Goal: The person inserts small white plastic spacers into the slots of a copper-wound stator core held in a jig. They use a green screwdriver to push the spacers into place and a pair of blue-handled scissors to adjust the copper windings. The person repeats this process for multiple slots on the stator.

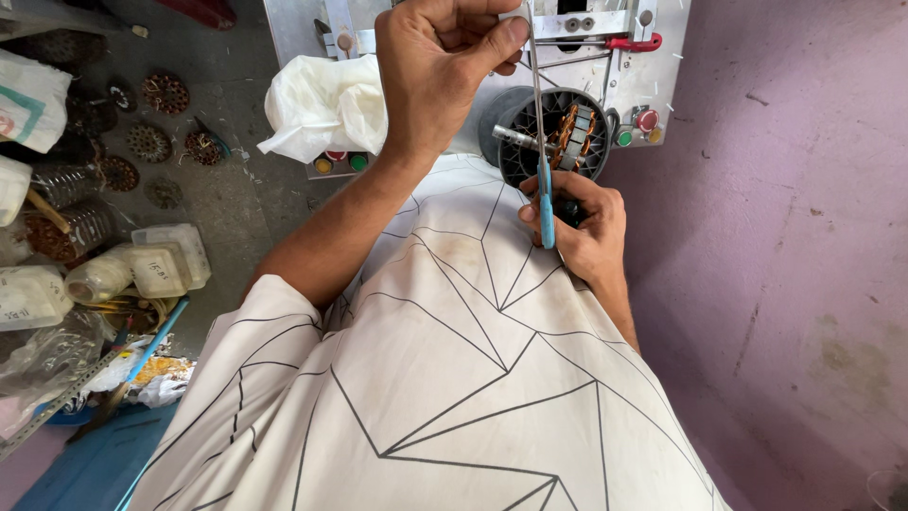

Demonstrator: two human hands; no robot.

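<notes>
My left hand (440,61) is raised over the metal machine panel (605,57), its thumb and fingers pinched on the top of a long thin metal rod (537,85). The rod runs down to a blue handle (547,208). My right hand (586,222) grips a round dark motor stator (558,137) with copper windings and a short steel shaft, holding it from below; the blue handle lies across its fingers. A white shirt with black lines covers my lap and arms.
A crumpled white cloth (322,104) lies on the machine beside coloured push buttons (340,163). On the floor at left are rusty round rotor discs (151,142), plastic jars (142,270) and a blue stick (156,341). A purple wall (794,237) stands on the right.
</notes>
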